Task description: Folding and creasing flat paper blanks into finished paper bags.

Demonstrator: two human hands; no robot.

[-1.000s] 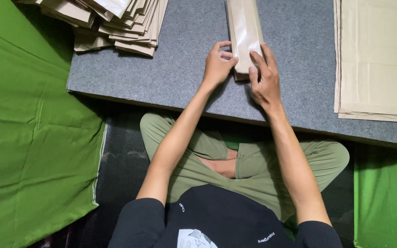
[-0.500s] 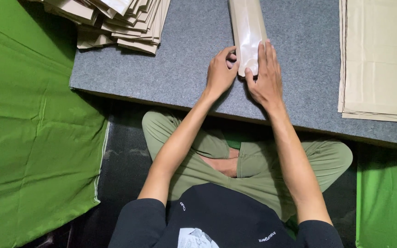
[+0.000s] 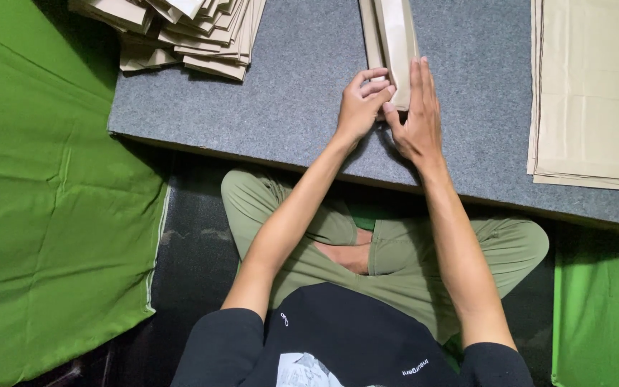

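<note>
Two green cloths [image 3: 51, 193] flank the scene, the larger at 9 o'clock, a smaller one [image 3: 600, 308] at 4 o'clock; between them a grey felt-topped desk [image 3: 295, 100] spans the upper half; at 2 o'clock on it lies a flat stack of large tan sheets [image 3: 596, 86], edges squared; at 11 o'clock sits a fanned heap of folded tan paper bags [image 3: 195, 32], overlapping and slightly askew; at 12 o'clock, running off the top edge, lies one long narrow tan paper bag [image 3: 390, 36], its near end between both hands. The left hand [image 3: 362, 107] is curled, fingertips pinching the bag's near corner from the 9 o'clock side; the right hand [image 3: 417, 115] lies with fingers straight and together, pressed along the bag's 3 o'clock edge, thumb tucked toward the left fingers. Compared with half a second ago, the glossy face of the bag no longer shows; its long sides now stand folded up, and the left fingers have closed tighter at the end.
</note>
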